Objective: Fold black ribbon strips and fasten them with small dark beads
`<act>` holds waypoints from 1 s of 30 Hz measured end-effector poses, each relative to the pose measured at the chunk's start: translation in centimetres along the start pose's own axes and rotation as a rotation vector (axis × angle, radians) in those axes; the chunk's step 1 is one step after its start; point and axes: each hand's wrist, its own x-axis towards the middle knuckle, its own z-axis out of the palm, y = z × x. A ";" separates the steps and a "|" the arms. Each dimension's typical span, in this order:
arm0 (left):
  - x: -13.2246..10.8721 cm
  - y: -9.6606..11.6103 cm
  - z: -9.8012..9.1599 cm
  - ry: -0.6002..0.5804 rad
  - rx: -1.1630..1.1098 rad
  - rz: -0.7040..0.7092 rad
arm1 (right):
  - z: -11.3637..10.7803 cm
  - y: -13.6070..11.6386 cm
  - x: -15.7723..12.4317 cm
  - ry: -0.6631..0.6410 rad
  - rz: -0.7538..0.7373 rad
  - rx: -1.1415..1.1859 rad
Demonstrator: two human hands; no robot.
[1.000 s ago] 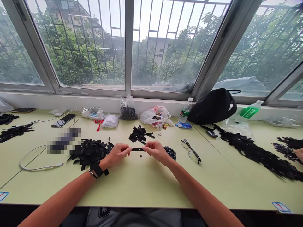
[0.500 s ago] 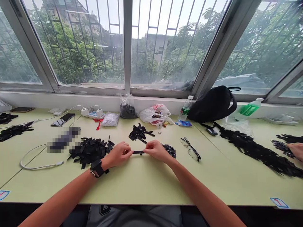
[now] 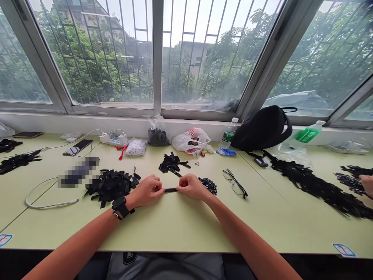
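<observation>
Between my two hands a short black fabric strip [image 3: 170, 190] is stretched level, just above the table. My left hand [image 3: 148, 189], with a watch on its wrist, pinches the strip's left end. The right end is pinched by my right hand [image 3: 192, 186], whose fingertips hide that end. Close to the left wrist lies a heap of black strips [image 3: 112, 184]. A smaller heap of black strips [image 3: 170, 162] sits beyond my hands. Partly behind my right hand is a pile of small dark, shiny round pieces [image 3: 210, 186], too small to make out well.
Eyeglasses [image 3: 235, 183] lie to the right. Along the window stand a white plastic bag [image 3: 190, 140], a water bottle [image 3: 229, 134] and a black bag [image 3: 262, 128]. A white cable [image 3: 43, 206] curls at left. Another person's hand [image 3: 367, 184] is at the far right by more black strips [image 3: 317, 186].
The small dark round piece that showed at the strip's lower edge is no longer visible. My hands have barely moved. The other person's hand at the far right has shifted slightly.
</observation>
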 end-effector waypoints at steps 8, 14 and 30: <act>-0.2 0.6 -0.5 -0.017 0.024 0.012 | 0.5 0.0 -0.2 0.087 -0.057 -0.120; -0.5 1.3 -1.3 -0.055 -0.050 0.123 | -2.1 -0.1 -0.4 0.345 -0.110 -0.333; -0.8 0.2 -1.2 -0.253 0.070 0.120 | -11.1 6.0 -0.9 0.060 0.125 -0.315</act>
